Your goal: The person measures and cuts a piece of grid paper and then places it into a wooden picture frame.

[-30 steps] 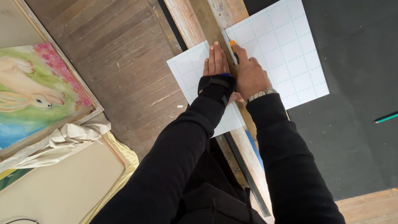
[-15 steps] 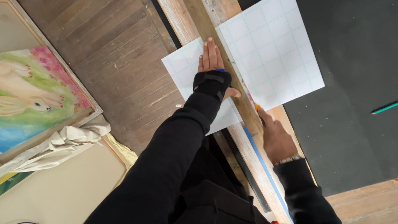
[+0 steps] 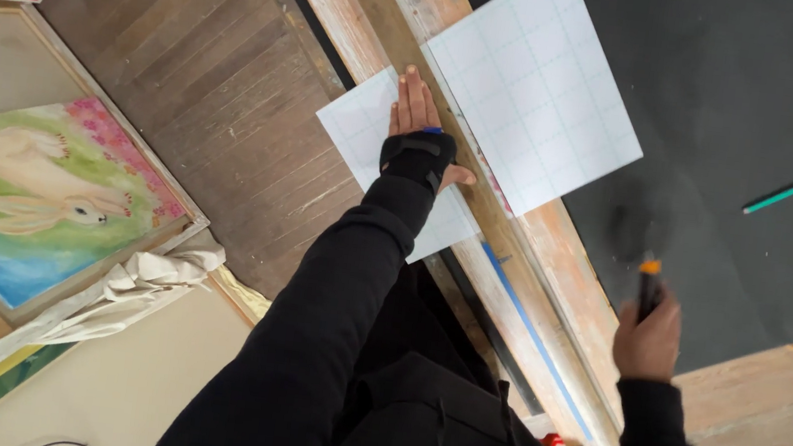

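One flat left hand [image 3: 415,135] alone pins the white gridded sheet [image 3: 534,89] under the wooden straightedge [image 3: 483,178], so it could slip while the right hand [image 3: 647,337], at four o'clock, grips a black-handled tool [image 3: 649,286].

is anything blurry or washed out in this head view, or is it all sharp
Head view: mostly sharp under soft, even light with no hard shadows; the gridded white sheet and left hand are crisp. The tool gripped in the right hand is motion-blurred, its top a dark smear against the black mat. No glare on the rabbit painting.
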